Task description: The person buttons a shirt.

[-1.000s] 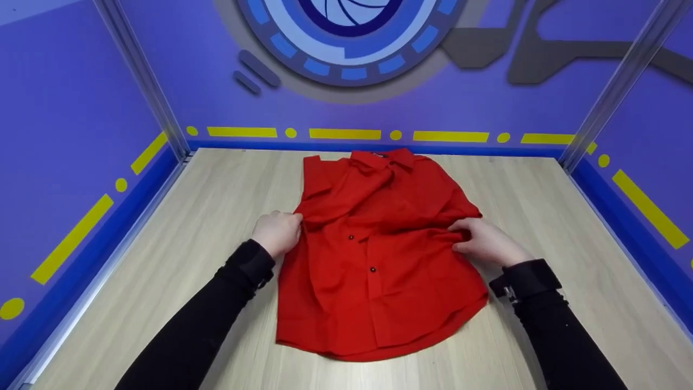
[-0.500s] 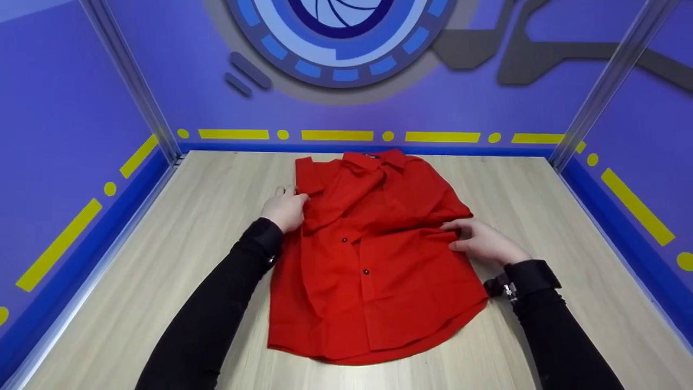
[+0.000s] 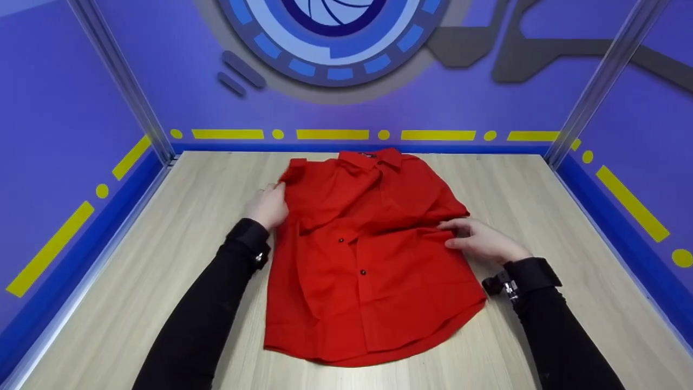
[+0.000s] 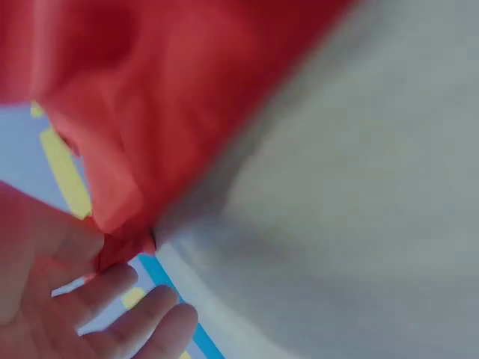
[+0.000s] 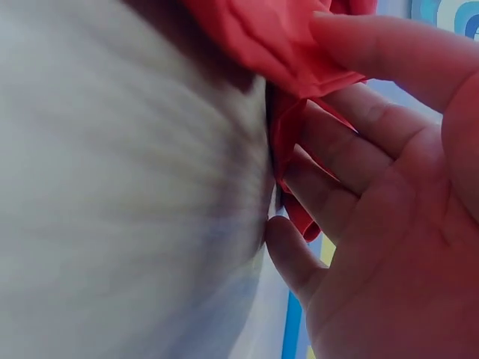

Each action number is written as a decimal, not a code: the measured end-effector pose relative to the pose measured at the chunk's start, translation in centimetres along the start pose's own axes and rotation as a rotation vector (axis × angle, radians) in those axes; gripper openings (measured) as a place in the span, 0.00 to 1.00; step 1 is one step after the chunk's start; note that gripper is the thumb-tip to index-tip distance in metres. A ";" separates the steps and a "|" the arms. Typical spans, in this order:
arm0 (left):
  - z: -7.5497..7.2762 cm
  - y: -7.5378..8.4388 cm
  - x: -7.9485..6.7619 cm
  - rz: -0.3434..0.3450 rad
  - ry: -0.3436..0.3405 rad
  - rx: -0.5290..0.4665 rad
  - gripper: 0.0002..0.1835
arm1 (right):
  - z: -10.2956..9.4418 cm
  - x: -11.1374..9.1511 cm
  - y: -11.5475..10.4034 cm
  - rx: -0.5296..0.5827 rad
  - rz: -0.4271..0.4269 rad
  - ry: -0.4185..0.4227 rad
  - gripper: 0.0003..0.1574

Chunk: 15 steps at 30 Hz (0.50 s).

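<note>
A red button-up shirt [image 3: 395,309] lies front side up, collar towards the back wall, with creases across its middle. My left hand [image 3: 269,206] is at the short sleeve on the shirt's left side. In the left wrist view the thumb and index finger pinch a bit of the red sleeve [image 4: 123,250], while the other fingers stay loose. On the opposite side my right hand [image 3: 484,238] rests at the shirt's side edge, thumb and fingers apart. Its thumb lies over the red cloth [image 5: 292,63] in the right wrist view, and some fingertips are hidden behind the fabric.
The shirt is spread on a light wood tabletop [image 3: 178,227]. Purple-blue printed panels enclose the table; the back wall [image 3: 460,108] stands just beyond the collar. Metal posts [image 3: 124,81] mark the back corners. Both wrists wear black bands [image 3: 533,272].
My left hand has moved from the shirt's side up to the sleeve and drawn it outward to the left. My right hand has stayed in about the same place on the shirt.
</note>
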<state>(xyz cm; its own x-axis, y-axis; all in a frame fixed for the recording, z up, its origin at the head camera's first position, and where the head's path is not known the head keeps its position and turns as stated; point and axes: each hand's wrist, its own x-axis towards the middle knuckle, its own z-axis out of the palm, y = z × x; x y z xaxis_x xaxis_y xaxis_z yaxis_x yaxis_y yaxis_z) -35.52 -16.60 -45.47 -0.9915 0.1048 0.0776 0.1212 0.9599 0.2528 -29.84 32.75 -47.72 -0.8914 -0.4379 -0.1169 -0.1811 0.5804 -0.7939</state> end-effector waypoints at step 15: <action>-0.8 -3.4 -4.0 -0.148 0.001 -0.100 0.18 | -0.7 0.2 -1.4 0.189 0.048 0.211 0.25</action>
<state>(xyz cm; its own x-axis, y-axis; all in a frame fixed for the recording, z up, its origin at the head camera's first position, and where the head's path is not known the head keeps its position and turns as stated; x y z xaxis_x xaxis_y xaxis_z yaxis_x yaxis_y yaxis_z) -31.92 -20.46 -45.84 -0.9988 -0.0366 0.0336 -0.0223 0.9343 0.3559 -30.09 32.35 -46.23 -0.9673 -0.2494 -0.0457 -0.0741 0.4503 -0.8898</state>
